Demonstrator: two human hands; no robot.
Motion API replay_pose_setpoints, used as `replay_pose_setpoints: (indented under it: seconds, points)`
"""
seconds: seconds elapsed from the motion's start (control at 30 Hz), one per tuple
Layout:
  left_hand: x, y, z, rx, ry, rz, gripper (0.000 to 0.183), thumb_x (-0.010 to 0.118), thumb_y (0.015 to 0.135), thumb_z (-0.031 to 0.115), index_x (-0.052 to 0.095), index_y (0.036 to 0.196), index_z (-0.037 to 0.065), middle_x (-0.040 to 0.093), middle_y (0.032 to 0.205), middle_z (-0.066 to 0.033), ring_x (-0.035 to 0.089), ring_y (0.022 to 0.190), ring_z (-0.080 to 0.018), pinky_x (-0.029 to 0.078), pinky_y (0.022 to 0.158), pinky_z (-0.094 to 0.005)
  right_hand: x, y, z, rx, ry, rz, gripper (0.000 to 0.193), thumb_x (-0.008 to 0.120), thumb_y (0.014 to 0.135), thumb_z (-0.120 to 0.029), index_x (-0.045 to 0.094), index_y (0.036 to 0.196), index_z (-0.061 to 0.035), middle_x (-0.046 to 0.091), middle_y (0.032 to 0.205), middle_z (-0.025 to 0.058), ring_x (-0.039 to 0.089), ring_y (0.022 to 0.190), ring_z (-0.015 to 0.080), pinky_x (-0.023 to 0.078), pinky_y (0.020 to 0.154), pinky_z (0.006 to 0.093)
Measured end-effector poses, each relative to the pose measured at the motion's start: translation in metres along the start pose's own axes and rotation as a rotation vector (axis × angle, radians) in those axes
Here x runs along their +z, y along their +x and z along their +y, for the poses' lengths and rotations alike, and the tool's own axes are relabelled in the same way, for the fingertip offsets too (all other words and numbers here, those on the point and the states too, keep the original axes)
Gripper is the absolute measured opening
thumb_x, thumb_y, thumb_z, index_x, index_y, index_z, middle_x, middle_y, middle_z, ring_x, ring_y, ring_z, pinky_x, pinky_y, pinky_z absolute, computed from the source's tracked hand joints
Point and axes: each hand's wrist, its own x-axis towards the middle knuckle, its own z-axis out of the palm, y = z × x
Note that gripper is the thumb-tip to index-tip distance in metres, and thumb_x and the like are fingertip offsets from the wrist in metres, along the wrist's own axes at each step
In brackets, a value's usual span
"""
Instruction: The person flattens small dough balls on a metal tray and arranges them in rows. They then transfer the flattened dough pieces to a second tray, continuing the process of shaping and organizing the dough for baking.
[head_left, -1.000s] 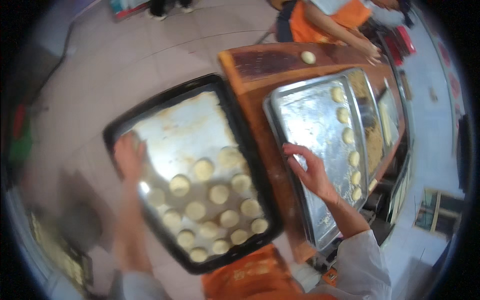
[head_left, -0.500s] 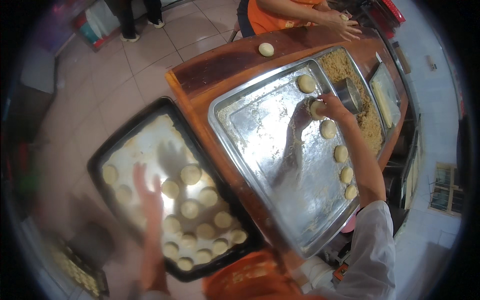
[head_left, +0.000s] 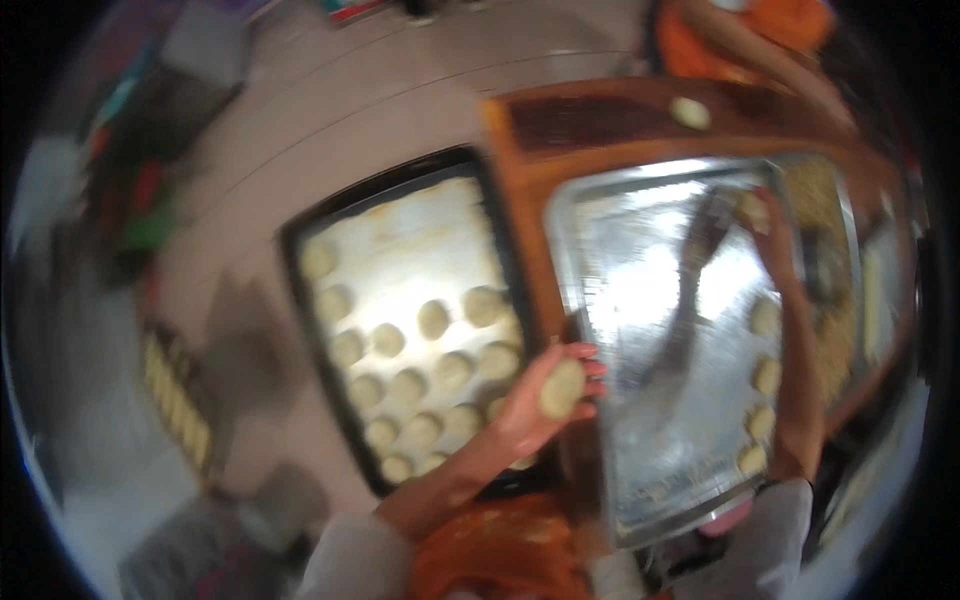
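Observation:
My left hand [head_left: 535, 408] is palm up over the near right edge of the black baking tray [head_left: 310, 330], holding a pale dough round [head_left: 562, 389] with its fingers curled beside it. Reaching to the far right of the shiny metal tray [head_left: 660, 400], my right hand [head_left: 772, 222] has its fingers closed on another dough round [head_left: 750, 210], blurred by motion. A column of dough rounds [head_left: 767, 376] runs down that tray's right side, next to my right forearm. In the black tray, several flattened dough rounds [head_left: 454, 371] lie in rows, some hidden behind my left hand.
Beyond the metal tray is a tray of crumbly tan filling [head_left: 835, 345] with a metal container [head_left: 826, 265] in it. A single dough ball [head_left: 690, 113] sits on the wooden table [head_left: 600, 125]. Across it, a co-worker's arm [head_left: 770, 55] shows. More dough pieces [head_left: 177, 400] lie far left.
My view has turned left, shifting the trays rightward in it. My left hand has moved from over the black tray toward the metal one and now holds a dough round.

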Motion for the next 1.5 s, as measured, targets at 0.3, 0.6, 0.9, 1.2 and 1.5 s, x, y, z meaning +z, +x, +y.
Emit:
replay_pose_setpoints:
  seconds: [0.3,0.6,0.9,1.2,1.5]
  points:
    - [-0.124,0.009,0.182,0.851,1.383,0.743,0.057,0.067,0.083,0.030,0.044,0.128,0.004,0.049,0.117,-0.0148,0.052,0.102,-0.0226,0.042,0.090,-0.0335,-0.050,0.039,0.186,-0.200,-0.403,-0.317,0.044,0.057,0.081,-0.009,0.047,0.124,-0.0054,0.054,0.114,0.0120,0.053,0.107,0.0269,0.043,0.089,0.0339]
    - [-0.207,0.005,0.260,0.885,1.940,0.913,0.070,0.073,0.070,0.011,0.040,0.132,0.005,0.045,0.124,-0.0214,0.041,0.118,-0.0377,0.035,0.102,-0.0423,-0.035,0.003,-0.045,0.611,0.468,-0.270,0.042,0.062,0.083,-0.015,0.044,0.120,-0.0091,0.054,0.104,0.0050,0.056,0.093,0.0148,0.047,0.081,0.0262]
    - [-0.198,-0.013,0.249,0.901,1.969,0.862,0.072,0.073,0.073,0.016,0.036,0.134,0.003,0.034,0.138,-0.0217,0.032,0.128,-0.0384,0.029,0.106,-0.0444,0.076,0.038,-0.355,-0.046,0.570,-0.644,0.033,0.064,0.081,-0.002,0.053,0.112,-0.0038,0.058,0.108,0.0102,0.059,0.100,0.0212,0.048,0.089,0.0332]
    - [-0.199,-0.057,0.191,0.861,1.798,0.831,0.059,0.067,0.079,0.015,0.042,0.130,0.000,0.033,0.138,-0.0236,0.029,0.130,-0.0410,0.027,0.106,-0.0465,0.244,0.049,-0.401,-0.472,0.208,-0.225,0.038,0.063,0.081,-0.011,0.053,0.116,-0.0032,0.053,0.122,0.0169,0.048,0.117,0.0334,0.039,0.099,0.0403]
    - [-0.218,-0.065,0.145,0.908,1.645,0.757,0.051,0.060,0.085,0.015,0.044,0.130,-0.002,0.043,0.133,-0.0245,0.036,0.127,-0.0382,0.027,0.107,-0.0445,0.060,-0.007,-0.331,-0.087,0.300,-0.014,0.028,0.059,0.084,-0.002,0.057,0.112,-0.0065,0.058,0.117,0.0116,0.053,0.112,0.0282,0.043,0.094,0.0364]
